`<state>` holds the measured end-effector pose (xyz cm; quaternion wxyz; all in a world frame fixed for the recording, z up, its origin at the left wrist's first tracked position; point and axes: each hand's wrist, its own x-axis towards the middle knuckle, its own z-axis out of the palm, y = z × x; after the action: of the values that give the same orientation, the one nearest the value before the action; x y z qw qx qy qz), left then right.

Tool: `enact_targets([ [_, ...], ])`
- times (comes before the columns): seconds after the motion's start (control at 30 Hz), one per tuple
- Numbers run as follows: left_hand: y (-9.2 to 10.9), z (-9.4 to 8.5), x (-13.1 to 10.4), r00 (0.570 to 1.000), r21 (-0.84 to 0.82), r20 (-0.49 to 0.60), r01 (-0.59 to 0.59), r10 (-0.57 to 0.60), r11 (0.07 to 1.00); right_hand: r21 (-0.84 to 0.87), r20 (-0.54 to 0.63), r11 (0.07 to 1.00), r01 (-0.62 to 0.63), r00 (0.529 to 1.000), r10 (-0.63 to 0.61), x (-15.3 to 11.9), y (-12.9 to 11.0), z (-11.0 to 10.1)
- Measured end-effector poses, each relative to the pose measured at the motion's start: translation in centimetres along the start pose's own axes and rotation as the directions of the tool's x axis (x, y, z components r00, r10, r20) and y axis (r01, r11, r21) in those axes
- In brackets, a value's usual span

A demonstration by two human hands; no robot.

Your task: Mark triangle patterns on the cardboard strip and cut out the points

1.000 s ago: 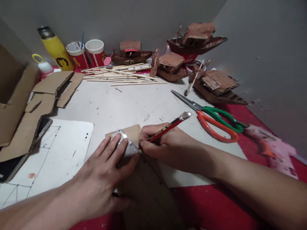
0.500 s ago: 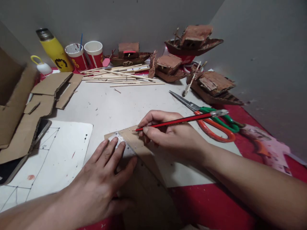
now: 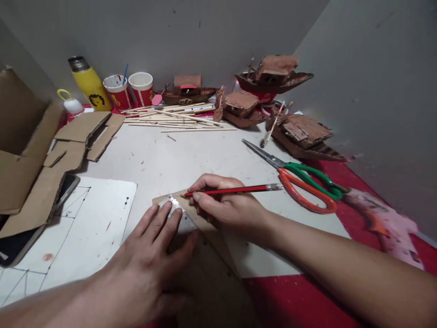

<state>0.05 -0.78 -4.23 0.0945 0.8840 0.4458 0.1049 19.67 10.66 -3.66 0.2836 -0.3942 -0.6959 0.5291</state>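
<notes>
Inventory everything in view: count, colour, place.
Model boats: four, brown, back
Cups: two, red-white, back left
Bottle: one, yellow, back left
Looped item: one, white, back left
Sticks: many, pale, back
Scissors: one, orange-green handles, right
Loose cardboard: several, brown, left
Phone: one, dark, left
Drawing: one, white, left
Base sheet: one, white, centre
Table cover: one, red, below
Ruler: one, clear, centre
Card: one, brown, under ruler
Pencil: one, red-black, centre
Left hand: one, on ruler
Right hand: one, holding pencil

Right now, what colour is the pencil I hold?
The pencil is mainly red with a silvery end; see the head view.
</notes>
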Motion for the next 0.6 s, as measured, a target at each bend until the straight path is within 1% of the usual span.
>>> enact_targets([
  [0.23,-0.62,-0.2,0.36,0.998,-0.006,0.059,-0.035,0.035,0.999,-0.025,0.01,0.999,0.035,0.999,-0.035,0.45,0.32,0.24],
  [0.5,-0.71,-0.28,0.58,0.998,-0.027,0.064,-0.023,0.025,0.999,-0.092,0.049,0.995,0.035,0.998,-0.031,0.71,0.19,0.29],
  [0.6,-0.77,-0.43,0.71,0.996,-0.031,0.085,-0.026,0.028,0.999,-0.095,0.051,0.995,0.032,0.998,-0.027,0.69,0.04,0.29],
])
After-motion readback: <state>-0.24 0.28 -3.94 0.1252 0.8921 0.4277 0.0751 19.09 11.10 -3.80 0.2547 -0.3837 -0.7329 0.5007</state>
